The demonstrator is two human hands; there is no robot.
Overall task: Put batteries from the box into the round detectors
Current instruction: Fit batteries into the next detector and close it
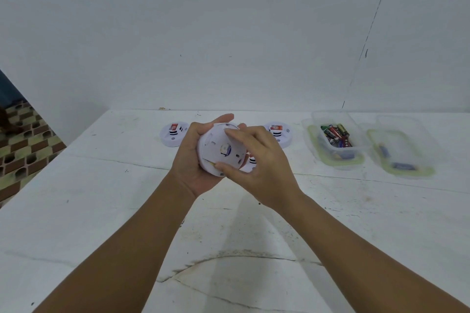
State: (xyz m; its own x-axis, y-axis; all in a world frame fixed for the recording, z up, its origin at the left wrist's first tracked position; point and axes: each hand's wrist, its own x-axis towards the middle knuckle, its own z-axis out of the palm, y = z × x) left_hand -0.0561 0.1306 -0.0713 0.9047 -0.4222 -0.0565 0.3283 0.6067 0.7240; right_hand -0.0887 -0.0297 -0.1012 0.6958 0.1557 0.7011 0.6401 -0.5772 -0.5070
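Batteries (336, 134) lay in the box (310, 132) off to the right — nearer the right hand (256, 160), which pinched the detector (221, 151) cupped by the left hand (192, 157).

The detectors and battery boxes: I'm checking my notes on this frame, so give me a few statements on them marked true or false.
1. Both hands hold one detector above the table. True: the left hand cups it and the right hand pinches it.
2. The held detector shows its flat back to the camera. True.
3. No other detector is on the table. False: one lies to the left and another to the right.
4. The batteries lie loose on the table. False: they sit in a clear box.
5. Only one clear box is there. False: a second box lies further right.
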